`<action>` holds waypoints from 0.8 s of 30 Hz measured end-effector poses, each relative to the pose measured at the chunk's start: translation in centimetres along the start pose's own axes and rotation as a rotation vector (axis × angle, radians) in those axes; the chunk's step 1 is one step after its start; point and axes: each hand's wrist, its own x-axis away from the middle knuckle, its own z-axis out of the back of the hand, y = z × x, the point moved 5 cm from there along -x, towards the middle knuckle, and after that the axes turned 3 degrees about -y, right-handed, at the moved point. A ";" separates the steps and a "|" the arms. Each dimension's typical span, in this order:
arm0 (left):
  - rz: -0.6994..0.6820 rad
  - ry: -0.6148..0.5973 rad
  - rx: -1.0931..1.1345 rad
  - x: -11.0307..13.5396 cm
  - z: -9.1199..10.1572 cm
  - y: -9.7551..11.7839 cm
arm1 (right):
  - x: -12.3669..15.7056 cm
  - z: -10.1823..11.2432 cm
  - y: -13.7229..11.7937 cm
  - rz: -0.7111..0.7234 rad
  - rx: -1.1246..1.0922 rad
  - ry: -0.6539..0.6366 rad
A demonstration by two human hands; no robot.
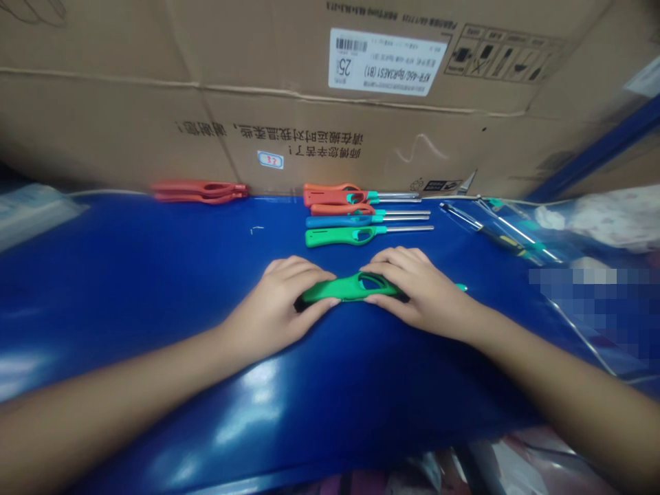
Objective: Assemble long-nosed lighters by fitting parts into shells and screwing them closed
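Note:
A green utility lighter casing lies level between my two hands, just above or on the blue table; I cannot tell which. My left hand pinches its left end between thumb and fingers. Its other end, past the oval trigger opening, is gripped by my right hand, which hides that tip. Beyond them is a row of long-nosed lighters: a green lighter, a blue lighter and orange-red lighters with metal tubes. A small teal tip shows behind my right hand.
Red lighter casings lie along the table's back edge. A large cardboard box walls off the back. Lighter parts with metal tubes and clear plastic lie at the right. A plastic bag is at the far left of the blue table.

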 end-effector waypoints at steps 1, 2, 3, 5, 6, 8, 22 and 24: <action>0.002 -0.004 0.003 0.0 0.0 0.0 | 0.0 -0.1 0.0 0.000 -0.002 0.001; 0.005 -0.007 0.003 -0.1 -0.1 0.1 | 0.0 -0.1 -0.1 -0.001 -0.003 0.003; 0.010 -0.010 0.002 -0.1 -0.1 0.1 | -0.1 -0.2 -0.1 -0.001 -0.003 0.004; 0.019 -0.015 -0.005 -0.1 -0.1 0.1 | -0.1 -0.3 -0.1 -0.002 0.000 0.000; 0.022 -0.016 -0.009 -0.1 -0.1 0.1 | -0.1 -0.3 -0.1 -0.003 0.002 -0.003; 0.024 -0.016 -0.015 -0.1 -0.1 0.1 | -0.1 -0.4 -0.1 -0.006 0.007 -0.009; -0.047 -0.048 -0.080 0.1 -0.1 0.0 | 0.1 -0.6 -0.1 -0.019 -0.017 0.000; -0.067 -0.054 -0.089 0.2 -0.3 0.0 | 0.1 -0.6 0.0 -0.015 -0.009 0.003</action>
